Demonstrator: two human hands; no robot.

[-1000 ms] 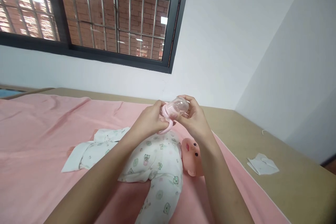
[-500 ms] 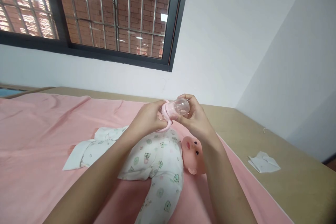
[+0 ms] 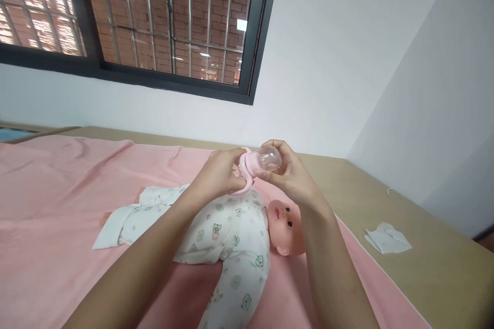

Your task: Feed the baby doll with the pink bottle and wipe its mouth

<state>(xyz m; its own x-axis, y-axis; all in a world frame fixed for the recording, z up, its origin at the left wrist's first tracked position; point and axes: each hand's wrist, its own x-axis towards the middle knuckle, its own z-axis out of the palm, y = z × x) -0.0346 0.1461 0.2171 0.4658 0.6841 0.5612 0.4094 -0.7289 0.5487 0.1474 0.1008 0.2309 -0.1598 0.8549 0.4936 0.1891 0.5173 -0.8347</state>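
Above the doll's chest, my left hand (image 3: 219, 172) is closed around a baby bottle with pink handles (image 3: 245, 167). Its clear dome-shaped cap (image 3: 271, 158) points right, with my right hand (image 3: 292, 174) closed on it. The cap sits at the pink collar; whether it is still seated there, I cannot tell. Below both hands a baby doll (image 3: 222, 229) lies on its back in a white printed outfit, its head to the right. My left forearm crosses in front of its legs, and my right forearm hides the top of its head.
A pink blanket (image 3: 57, 205) lies under the doll on a wooden surface (image 3: 339, 190). To the right rests a folded white cloth (image 3: 388, 239). Behind stands a white wall (image 3: 328, 61) with a barred, dark-framed window (image 3: 170, 25).
My right hand and the clear cap have shifted slightly right, and more of the pink collar shows. My left hand and the doll stay almost where they were.
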